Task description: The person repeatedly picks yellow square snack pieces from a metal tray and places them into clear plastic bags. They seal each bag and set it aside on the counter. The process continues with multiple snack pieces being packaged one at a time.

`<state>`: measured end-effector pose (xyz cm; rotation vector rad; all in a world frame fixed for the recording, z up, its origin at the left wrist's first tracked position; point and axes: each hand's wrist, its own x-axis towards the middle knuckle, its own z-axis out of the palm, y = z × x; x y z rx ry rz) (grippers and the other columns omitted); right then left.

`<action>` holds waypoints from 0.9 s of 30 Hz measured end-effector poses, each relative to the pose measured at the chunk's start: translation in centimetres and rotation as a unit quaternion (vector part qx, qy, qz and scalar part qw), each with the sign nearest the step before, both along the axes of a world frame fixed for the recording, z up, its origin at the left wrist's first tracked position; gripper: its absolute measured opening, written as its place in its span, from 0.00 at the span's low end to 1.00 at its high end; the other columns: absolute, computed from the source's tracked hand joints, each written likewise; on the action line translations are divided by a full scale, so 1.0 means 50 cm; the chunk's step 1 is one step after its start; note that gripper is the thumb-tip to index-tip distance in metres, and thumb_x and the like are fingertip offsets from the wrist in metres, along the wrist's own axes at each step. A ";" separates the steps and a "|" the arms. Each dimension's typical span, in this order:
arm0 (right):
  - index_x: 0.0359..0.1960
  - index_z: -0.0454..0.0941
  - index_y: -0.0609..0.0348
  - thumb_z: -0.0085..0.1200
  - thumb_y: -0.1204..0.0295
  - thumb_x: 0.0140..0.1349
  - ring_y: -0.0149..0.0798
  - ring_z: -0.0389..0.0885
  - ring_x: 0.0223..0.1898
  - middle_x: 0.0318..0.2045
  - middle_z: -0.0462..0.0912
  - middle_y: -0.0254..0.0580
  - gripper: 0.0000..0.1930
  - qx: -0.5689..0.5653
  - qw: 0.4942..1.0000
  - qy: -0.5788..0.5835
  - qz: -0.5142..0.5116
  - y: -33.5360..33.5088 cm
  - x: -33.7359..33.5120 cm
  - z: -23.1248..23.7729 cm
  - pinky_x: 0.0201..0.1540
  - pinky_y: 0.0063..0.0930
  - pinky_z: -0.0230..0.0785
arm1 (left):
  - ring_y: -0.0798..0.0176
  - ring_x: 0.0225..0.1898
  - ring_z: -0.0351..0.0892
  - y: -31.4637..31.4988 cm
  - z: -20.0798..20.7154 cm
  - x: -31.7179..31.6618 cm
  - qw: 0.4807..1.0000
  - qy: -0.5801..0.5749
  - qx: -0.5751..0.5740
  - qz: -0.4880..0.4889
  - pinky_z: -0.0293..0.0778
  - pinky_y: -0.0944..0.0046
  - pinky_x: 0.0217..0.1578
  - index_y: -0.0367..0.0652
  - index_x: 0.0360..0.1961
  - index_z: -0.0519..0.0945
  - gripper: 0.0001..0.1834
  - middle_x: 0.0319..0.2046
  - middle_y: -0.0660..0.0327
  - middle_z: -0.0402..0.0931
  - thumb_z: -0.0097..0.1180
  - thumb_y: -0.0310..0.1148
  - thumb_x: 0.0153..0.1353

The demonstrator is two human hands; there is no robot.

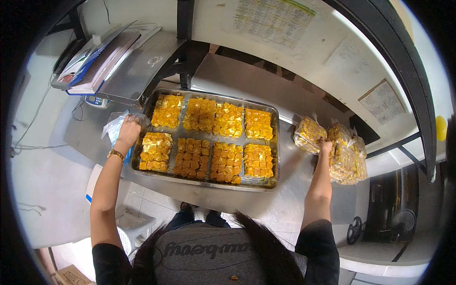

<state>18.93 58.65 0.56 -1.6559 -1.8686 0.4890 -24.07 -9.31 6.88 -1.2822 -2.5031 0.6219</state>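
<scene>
At the frame's right, a filled bag [308, 135] is being pinched at its edge by the right hand [326, 145], perhaps to spare its contents; more bags [349, 162] are sitting just beside. Mid-frame, a metal tray [209, 185] is carrying yellow blocks [226, 161] on the counter [295, 186], gaps apparently keeping them separate. At left, the left hand [129, 129] is gripping clear plastic [112, 127].

Seemingly a packing workroom; steel table [293, 178], metal tray [194, 135], bagged pieces [347, 164].
</scene>
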 end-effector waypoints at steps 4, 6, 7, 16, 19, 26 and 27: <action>0.42 0.74 0.65 0.54 0.65 0.54 0.54 0.76 0.46 0.42 0.77 0.58 0.18 0.034 0.995 -0.086 -0.040 -0.015 -0.018 -0.006 0.50 0.43 0.68 | 0.61 0.48 0.72 -0.030 0.049 0.035 0.990 0.044 0.111 -0.081 0.59 0.58 0.58 0.44 0.28 0.81 0.09 0.39 0.64 0.77 0.47 0.28 0.51; 0.45 0.72 0.66 0.53 0.65 0.55 0.54 0.73 0.50 0.46 0.75 0.59 0.19 0.113 0.983 -0.128 -0.070 -0.068 -0.072 0.032 0.52 0.43 0.66 | 0.62 0.48 0.72 -0.033 0.071 0.057 0.986 0.038 0.128 -0.103 0.60 0.58 0.57 0.45 0.29 0.80 0.09 0.38 0.64 0.76 0.47 0.29 0.51; 0.47 0.71 0.66 0.52 0.68 0.55 0.54 0.73 0.50 0.48 0.73 0.58 0.19 0.230 0.956 -0.177 -0.052 -0.062 -0.068 0.041 0.53 0.43 0.65 | 0.62 0.48 0.72 -0.019 0.080 0.062 0.984 0.032 0.129 -0.114 0.60 0.59 0.57 0.45 0.30 0.80 0.09 0.38 0.64 0.76 0.47 0.29 0.51; 0.47 0.77 0.54 0.55 0.76 0.52 0.41 0.68 0.58 0.53 0.74 0.41 0.18 0.046 0.738 0.120 0.662 -0.671 -0.352 0.271 0.61 0.33 0.57 | 0.56 0.40 0.76 0.082 0.228 0.192 0.904 -0.290 0.264 -0.170 0.69 0.59 0.44 0.43 0.37 0.76 0.09 0.34 0.59 0.77 0.52 0.35 0.58; 0.49 0.74 0.56 0.59 0.71 0.49 0.47 0.69 0.55 0.53 0.73 0.45 0.22 0.119 0.670 0.117 0.724 -0.850 -0.404 0.286 0.58 0.36 0.61 | 0.52 0.38 0.77 0.095 0.253 0.228 0.873 -0.340 0.321 -0.139 0.70 0.56 0.41 0.42 0.38 0.75 0.11 0.34 0.57 0.79 0.54 0.36 0.56; 0.33 0.80 0.63 0.61 0.72 0.47 0.48 0.78 0.37 0.35 0.81 0.44 0.11 0.118 0.716 0.155 0.671 -0.909 -0.424 0.281 0.43 0.38 0.69 | 0.52 0.37 0.76 0.093 0.274 0.246 0.873 -0.349 0.324 -0.106 0.70 0.56 0.40 0.43 0.40 0.74 0.13 0.32 0.57 0.79 0.57 0.35 0.55; 0.31 0.80 0.63 0.61 0.73 0.46 0.45 0.78 0.35 0.32 0.81 0.43 0.09 0.088 0.729 0.140 0.665 -0.907 -0.423 0.283 0.40 0.36 0.70 | 0.52 0.37 0.76 0.091 0.271 0.248 0.876 -0.331 0.334 -0.108 0.70 0.57 0.40 0.43 0.40 0.74 0.13 0.32 0.58 0.79 0.57 0.35 0.54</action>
